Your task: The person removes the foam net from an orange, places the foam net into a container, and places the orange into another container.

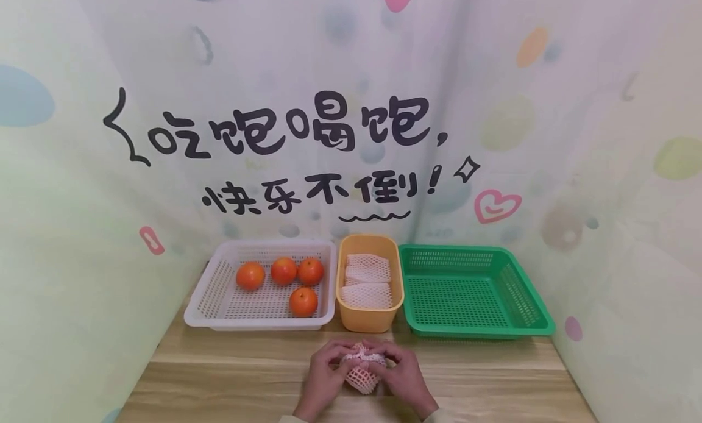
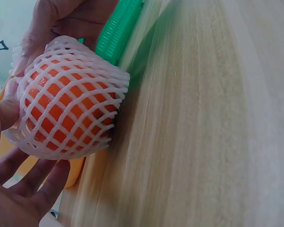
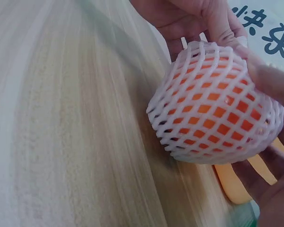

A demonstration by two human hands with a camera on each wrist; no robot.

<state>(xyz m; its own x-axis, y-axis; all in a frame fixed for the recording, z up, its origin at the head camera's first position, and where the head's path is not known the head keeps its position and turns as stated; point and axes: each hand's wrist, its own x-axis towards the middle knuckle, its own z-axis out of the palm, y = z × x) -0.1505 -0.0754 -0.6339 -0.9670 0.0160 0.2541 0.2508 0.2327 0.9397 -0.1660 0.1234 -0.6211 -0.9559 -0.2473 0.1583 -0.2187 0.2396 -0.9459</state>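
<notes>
In the head view a round orange-red fruit in a white foam net sleeve [image 1: 362, 381] is held just above the wooden table, near its front. My left hand [image 1: 322, 377] grips it from the left, and my right hand [image 1: 407, 377] grips it from the right. Thumbs and fingers of both hands meet at the sleeve's gathered upper edge. Through the mesh of the foam net [image 2: 68, 106] in the left wrist view, orange-red skin shows. The right wrist view has the same netted fruit [image 3: 210, 113] between both hands, its net flaring at the lower end.
A white basket [image 1: 258, 323] at back left holds several round orange-red fruits [image 1: 303, 302]. Beside it stands a yellow-orange bin [image 1: 368, 319] with white foam net sleeves [image 1: 367, 295]. A green basket [image 1: 477, 333] sits at back right. A printed curtain [image 1: 329, 57] hangs behind.
</notes>
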